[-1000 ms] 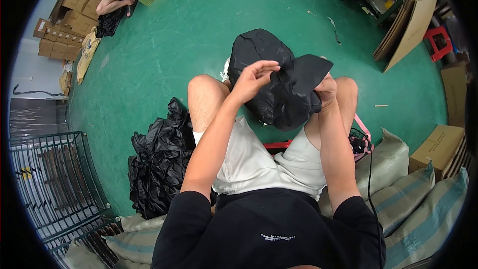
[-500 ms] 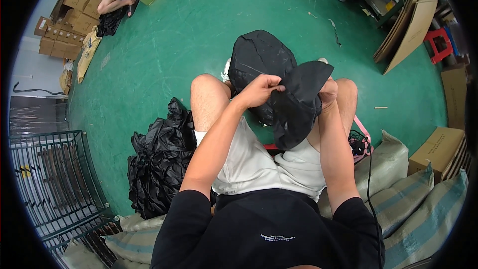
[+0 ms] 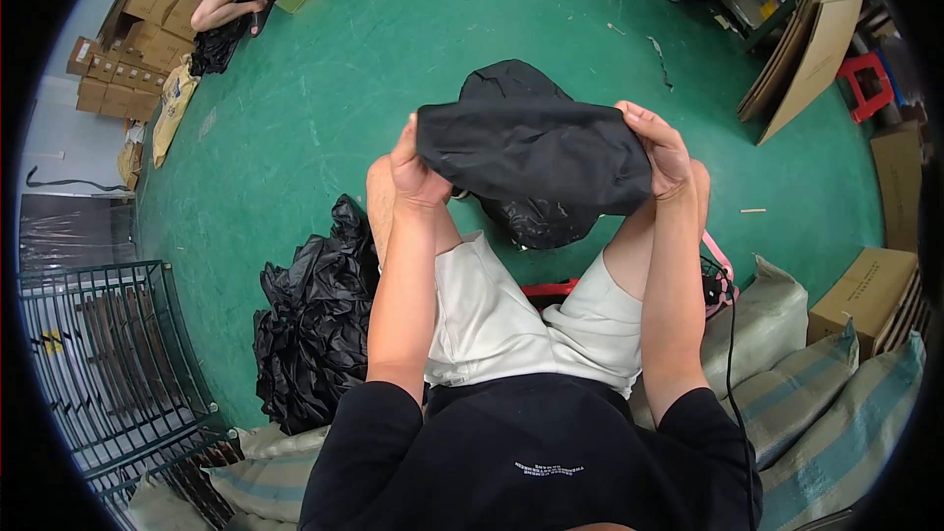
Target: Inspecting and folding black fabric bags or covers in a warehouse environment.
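Observation:
A folded piece of black fabric (image 3: 536, 152) is stretched sideways above my knees. My left hand (image 3: 418, 169) grips its left end, with the thumb at the upper corner. At the right end my right hand (image 3: 665, 152) holds it too, thumb on top and fingers partly behind the cloth. Behind and below it, a black bag (image 3: 511, 81) sits on the floor between my feet, partly covered by the fabric. A crumpled heap of thin black material (image 3: 320, 324) lies beside my left leg.
Woven sacks (image 3: 787, 383) lie at my right and behind me. Cardboard boxes (image 3: 855, 295) and flat cardboard sheets (image 3: 806, 59) stand at the right. A dark metal rack (image 3: 113, 354) is at the left. Another person (image 3: 221, 10) sits at the far left by stacked cartons (image 3: 123, 79).
The black fabric was bunched and hanging near my right hand; now it is spread out wide. My left hand has moved left and my right hand slightly up, pulling the ends apart.

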{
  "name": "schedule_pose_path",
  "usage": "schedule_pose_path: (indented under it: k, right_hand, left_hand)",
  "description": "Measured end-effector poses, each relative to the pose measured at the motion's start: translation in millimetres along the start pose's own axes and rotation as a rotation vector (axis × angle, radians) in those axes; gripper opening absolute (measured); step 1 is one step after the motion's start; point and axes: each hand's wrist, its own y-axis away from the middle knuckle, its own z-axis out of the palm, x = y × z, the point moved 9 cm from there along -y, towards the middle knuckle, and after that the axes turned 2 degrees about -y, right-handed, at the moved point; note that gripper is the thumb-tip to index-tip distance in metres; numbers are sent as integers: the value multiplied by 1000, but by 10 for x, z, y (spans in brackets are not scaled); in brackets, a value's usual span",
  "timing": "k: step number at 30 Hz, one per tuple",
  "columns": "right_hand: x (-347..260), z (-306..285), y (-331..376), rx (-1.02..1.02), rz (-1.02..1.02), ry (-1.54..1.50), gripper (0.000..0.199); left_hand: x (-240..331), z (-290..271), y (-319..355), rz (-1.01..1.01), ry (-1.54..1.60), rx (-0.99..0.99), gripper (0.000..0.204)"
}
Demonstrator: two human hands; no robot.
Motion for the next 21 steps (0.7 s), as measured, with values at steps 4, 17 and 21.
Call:
schedule_pose_path:
  k: [4,17,21]
  right_hand:
    - [-157,659,184,-369,-314,-97,67]
    - [464,-166,154,111,6,-35,80]
    - [508,20,41,147,-30,152,60]
  left_hand:
    - [66,52,37,9,177,-99,37]
    - [-184,-764,-66,-146,278,298,34]
    - [-253,-811,-6,-206,176,373,44]
